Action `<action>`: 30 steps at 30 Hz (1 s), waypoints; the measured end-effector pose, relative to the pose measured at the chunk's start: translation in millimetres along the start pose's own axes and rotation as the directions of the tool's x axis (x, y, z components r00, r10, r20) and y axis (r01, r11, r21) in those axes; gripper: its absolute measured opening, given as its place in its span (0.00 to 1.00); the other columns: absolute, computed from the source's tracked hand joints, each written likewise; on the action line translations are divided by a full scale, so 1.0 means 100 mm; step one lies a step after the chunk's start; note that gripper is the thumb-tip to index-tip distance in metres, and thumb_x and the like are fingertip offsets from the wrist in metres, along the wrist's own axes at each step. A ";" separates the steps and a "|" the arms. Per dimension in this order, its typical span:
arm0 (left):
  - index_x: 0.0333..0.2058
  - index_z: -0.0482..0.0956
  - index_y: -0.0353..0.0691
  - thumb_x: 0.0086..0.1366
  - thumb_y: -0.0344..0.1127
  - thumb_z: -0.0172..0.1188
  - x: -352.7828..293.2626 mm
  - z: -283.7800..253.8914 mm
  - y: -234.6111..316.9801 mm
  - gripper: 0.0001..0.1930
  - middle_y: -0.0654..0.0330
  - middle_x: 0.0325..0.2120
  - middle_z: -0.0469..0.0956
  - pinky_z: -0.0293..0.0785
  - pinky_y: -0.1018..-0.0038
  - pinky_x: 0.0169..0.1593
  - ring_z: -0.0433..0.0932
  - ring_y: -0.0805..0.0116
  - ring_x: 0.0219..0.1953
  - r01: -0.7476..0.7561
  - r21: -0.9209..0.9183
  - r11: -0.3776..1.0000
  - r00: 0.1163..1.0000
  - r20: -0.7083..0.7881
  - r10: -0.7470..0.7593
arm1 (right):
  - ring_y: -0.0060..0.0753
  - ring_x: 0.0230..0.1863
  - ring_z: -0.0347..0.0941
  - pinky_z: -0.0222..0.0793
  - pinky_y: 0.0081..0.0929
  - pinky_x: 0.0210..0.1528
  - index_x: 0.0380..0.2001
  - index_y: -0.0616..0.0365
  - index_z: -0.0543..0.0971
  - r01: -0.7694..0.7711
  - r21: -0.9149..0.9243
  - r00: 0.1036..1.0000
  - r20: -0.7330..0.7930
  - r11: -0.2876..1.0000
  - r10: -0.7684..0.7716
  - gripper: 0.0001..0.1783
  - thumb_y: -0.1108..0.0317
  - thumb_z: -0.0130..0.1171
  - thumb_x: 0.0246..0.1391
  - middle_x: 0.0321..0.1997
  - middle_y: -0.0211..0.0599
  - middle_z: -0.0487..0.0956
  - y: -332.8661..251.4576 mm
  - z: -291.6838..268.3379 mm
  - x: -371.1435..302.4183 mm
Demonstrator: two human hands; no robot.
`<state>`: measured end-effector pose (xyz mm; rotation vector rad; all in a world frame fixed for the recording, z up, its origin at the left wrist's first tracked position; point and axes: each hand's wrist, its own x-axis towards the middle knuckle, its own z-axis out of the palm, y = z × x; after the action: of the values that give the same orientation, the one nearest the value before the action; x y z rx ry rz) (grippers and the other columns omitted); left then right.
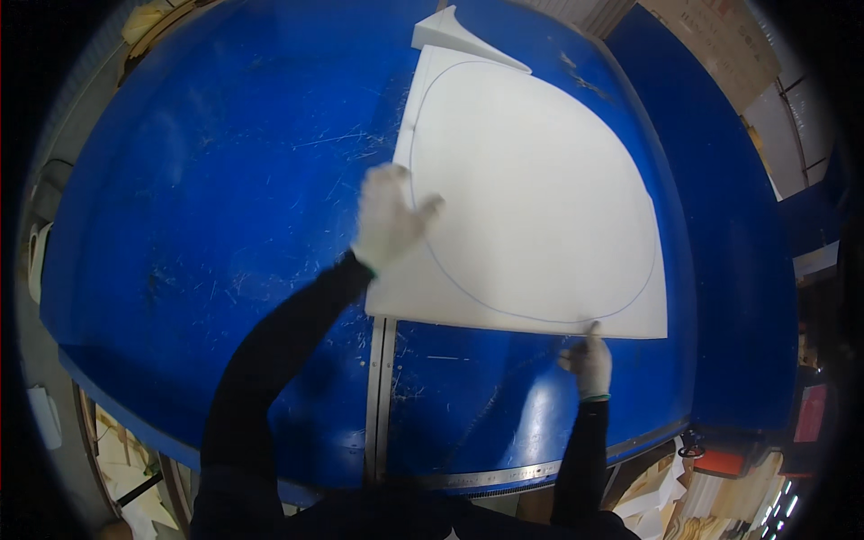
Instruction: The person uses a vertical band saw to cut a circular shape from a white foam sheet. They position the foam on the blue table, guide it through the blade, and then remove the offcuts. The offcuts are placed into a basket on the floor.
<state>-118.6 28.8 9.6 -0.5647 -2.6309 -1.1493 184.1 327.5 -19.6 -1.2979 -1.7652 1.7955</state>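
Your left hand (391,220) lies wide over the white sheet (540,189); your right hand (589,364), grip unclear, meets its near edge.

We look down on a table (234,198) with a large sheet (540,189) lying on it, right of centre. Just behind the sheet we find a smaller piece (463,36). The left hand (387,216) is over the sheet's left edge; the right hand (590,364) is at its near edge, toward the right. Before the sheet, a metal strip (380,387) runs toward us. Cardboard (715,40) is at our far right, behind
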 end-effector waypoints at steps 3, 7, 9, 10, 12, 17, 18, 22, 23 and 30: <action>0.51 0.77 0.29 0.64 0.53 0.67 -0.84 -0.35 0.44 0.30 0.46 0.50 0.74 0.77 0.62 0.41 0.79 0.57 0.40 -0.011 -0.319 0.948 0.836 0.517 0.184 | 0.28 0.13 0.63 0.66 0.31 0.17 0.16 0.46 0.59 -0.012 0.004 0.981 -0.191 1.000 0.012 0.36 0.32 0.53 0.64 0.13 0.26 0.58 -0.03 -0.43 0.27; 0.56 0.73 0.26 0.66 0.58 0.64 -1.49 -0.25 0.53 0.37 0.40 0.52 0.72 0.81 0.62 0.49 0.79 0.55 0.44 0.695 -0.095 0.712 0.315 0.931 -0.183 | 0.32 0.16 0.69 0.72 0.31 0.20 0.20 0.55 0.67 -0.055 -0.053 0.922 -0.385 0.997 0.030 0.38 0.28 0.58 0.58 0.17 0.30 0.66 -0.07 -0.99 0.70; 0.63 0.64 0.26 0.67 0.59 0.62 -1.61 -0.08 0.45 0.42 0.37 0.55 0.69 0.80 0.60 0.55 0.78 0.52 0.49 0.932 -0.148 0.332 0.260 0.910 -0.323 | 0.32 0.19 0.71 0.72 0.30 0.21 0.23 0.55 0.70 -0.079 0.001 0.939 -0.337 0.997 0.075 0.36 0.30 0.58 0.60 0.19 0.31 0.68 -0.08 -1.06 0.78; 0.66 0.58 0.26 0.68 0.58 0.62 -1.65 -0.05 0.43 0.44 0.36 0.56 0.68 0.78 0.59 0.58 0.77 0.50 0.52 0.949 -0.274 0.159 0.316 0.852 -0.417 | 0.31 0.20 0.72 0.72 0.30 0.22 0.24 0.56 0.71 -0.093 0.028 0.947 -0.306 0.995 0.097 0.35 0.32 0.58 0.60 0.20 0.31 0.69 -0.06 -1.03 0.82; 0.69 0.46 0.30 0.69 0.52 0.62 -1.60 0.01 0.44 0.45 0.37 0.56 0.64 0.74 0.55 0.64 0.73 0.46 0.58 0.871 -0.489 -0.048 0.396 0.756 -0.521 | 0.33 0.22 0.72 0.71 0.34 0.23 0.30 0.59 0.73 -0.031 0.200 0.980 -0.184 0.979 0.069 0.31 0.37 0.55 0.65 0.24 0.34 0.72 0.09 -1.21 1.04; 0.59 0.61 0.32 0.68 0.45 0.62 -1.57 0.13 0.35 0.31 0.42 0.53 0.67 0.74 0.58 0.64 0.74 0.49 0.57 0.762 -0.631 -0.145 0.451 0.678 -0.580 | 0.35 0.24 0.72 0.70 0.38 0.25 0.37 0.62 0.76 0.023 0.319 0.988 -0.151 0.947 0.027 0.24 0.50 0.48 0.72 0.27 0.38 0.76 0.16 -1.11 1.20; 0.59 0.62 0.32 0.68 0.45 0.62 -1.58 0.12 0.37 0.30 0.42 0.53 0.68 0.74 0.58 0.64 0.74 0.50 0.56 0.757 -0.638 -0.141 0.451 0.666 -0.594 | 0.36 0.24 0.73 0.70 0.38 0.25 0.38 0.63 0.76 0.021 0.300 0.989 -0.148 0.954 0.025 0.23 0.51 0.47 0.73 0.28 0.39 0.77 0.18 -1.12 1.19; 0.57 0.64 0.31 0.69 0.45 0.61 -1.54 0.14 0.39 0.28 0.44 0.52 0.68 0.73 0.59 0.65 0.75 0.52 0.55 0.766 -0.627 -0.141 0.438 0.670 -0.599 | 0.33 0.30 0.76 0.72 0.35 0.29 0.45 0.57 0.77 0.014 0.164 0.994 -0.114 0.986 0.005 0.20 0.52 0.45 0.74 0.36 0.36 0.82 0.25 -1.31 1.26; 0.57 0.64 0.30 0.69 0.45 0.61 -1.54 0.15 0.37 0.28 0.44 0.53 0.68 0.73 0.59 0.65 0.75 0.53 0.55 0.762 -0.632 -0.140 0.447 0.670 -0.592 | 0.34 0.31 0.77 0.72 0.35 0.30 0.45 0.58 0.77 0.012 0.187 0.993 -0.115 0.982 0.010 0.20 0.52 0.45 0.74 0.36 0.36 0.82 0.26 -1.31 1.26; 0.60 0.63 0.27 0.70 0.47 0.59 -1.50 0.18 0.28 0.31 0.44 0.55 0.68 0.72 0.60 0.66 0.74 0.54 0.56 0.768 -0.629 -0.123 0.457 0.672 -0.583 | 0.38 0.28 0.77 0.76 0.36 0.28 0.41 0.67 0.77 0.031 0.220 0.980 -0.200 0.975 0.014 0.25 0.52 0.44 0.74 0.30 0.44 0.81 0.17 -1.11 1.12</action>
<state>28.4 20.8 -35.4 0.9595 -1.9130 -3.1073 213.8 478.2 -58.5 -1.3242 -1.4172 1.7322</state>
